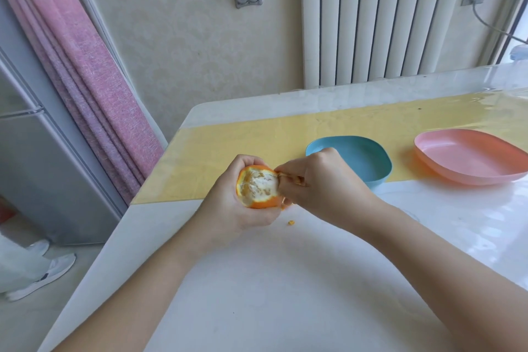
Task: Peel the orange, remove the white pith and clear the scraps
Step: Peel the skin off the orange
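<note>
My left hand (231, 200) grips a partly peeled orange (257, 187) above the table's near left part. Its top shows white pith and pale flesh, while orange rind still wraps the lower half. My right hand (317, 180) is pressed against the orange's right side and pinches a strip of peel (291, 178) that is still joined to the fruit. A tiny orange scrap (291, 222) lies on the white table just below the hands.
A blue dish (371, 163) stands right behind my right hand. A pink dish (471, 157) sits further right. Both are on a yellow mat (228, 151). The white table (285, 280) ends at its left edge beside a pink curtain. A radiator stands behind.
</note>
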The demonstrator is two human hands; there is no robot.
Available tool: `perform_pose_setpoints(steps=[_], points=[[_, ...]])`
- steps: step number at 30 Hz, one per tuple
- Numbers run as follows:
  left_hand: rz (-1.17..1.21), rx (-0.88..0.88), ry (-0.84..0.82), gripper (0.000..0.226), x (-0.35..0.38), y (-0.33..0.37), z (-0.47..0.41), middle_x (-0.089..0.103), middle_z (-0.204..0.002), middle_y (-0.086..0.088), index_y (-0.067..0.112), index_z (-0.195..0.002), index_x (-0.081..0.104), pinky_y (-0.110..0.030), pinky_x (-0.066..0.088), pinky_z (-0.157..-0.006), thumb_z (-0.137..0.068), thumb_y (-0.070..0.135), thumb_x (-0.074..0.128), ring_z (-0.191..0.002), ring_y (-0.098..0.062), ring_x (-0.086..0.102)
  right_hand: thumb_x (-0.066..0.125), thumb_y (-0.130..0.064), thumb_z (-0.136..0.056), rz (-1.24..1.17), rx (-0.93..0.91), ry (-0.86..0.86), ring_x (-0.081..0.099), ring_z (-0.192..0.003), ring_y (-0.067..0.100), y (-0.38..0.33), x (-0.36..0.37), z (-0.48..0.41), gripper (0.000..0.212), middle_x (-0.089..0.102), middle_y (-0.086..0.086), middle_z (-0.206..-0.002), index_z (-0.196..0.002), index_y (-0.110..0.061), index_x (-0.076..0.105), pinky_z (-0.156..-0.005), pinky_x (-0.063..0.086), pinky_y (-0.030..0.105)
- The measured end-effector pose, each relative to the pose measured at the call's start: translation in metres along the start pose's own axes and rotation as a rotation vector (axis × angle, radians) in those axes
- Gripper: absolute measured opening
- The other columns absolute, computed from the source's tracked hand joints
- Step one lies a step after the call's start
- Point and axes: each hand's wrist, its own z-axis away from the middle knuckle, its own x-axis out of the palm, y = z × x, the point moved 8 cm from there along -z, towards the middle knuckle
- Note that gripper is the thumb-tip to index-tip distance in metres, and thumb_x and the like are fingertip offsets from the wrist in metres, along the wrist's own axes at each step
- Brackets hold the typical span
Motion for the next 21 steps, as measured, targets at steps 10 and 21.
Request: perform_pose_setpoints(steps=[10, 21], points=[[0.086, -0.105, -0.288, 0.066, -0.014, -0.004, 0.002, 0.068, -0.093, 0.009, 0.026, -0.11, 0.057, -0.022, 0.054, -0.072, -0.05, 0.017, 0.082, -0.085, -0.01, 0.065, 0.048, -0.016, -0.097, -0.115, 0.155, -0.286, 0.065, -0.069, 0.0, 0.022, 0.019, 0.0, 0.023, 0.072, -0.006, -0.077, -0.097, -0.016, 0.071, -0.072, 0.053, 0.022], [0.168, -0.181, -0.22, 0.075, -0.023, -0.015, -0.002, 0.069, -0.111, -0.003, 0.013, -0.128, 0.053, -0.028, 0.056, -0.074, -0.057, 0.025, 0.074, -0.102, -0.019, 0.067, 0.053, -0.038, -0.094, -0.245, 0.146, -0.131, 0.065, -0.086, 0.006, 0.021, 0.014, -0.003, 0.032, 0.071, -0.014, -0.093, -0.121, -0.025, 0.063, -0.078, 0.05, 0.023]])
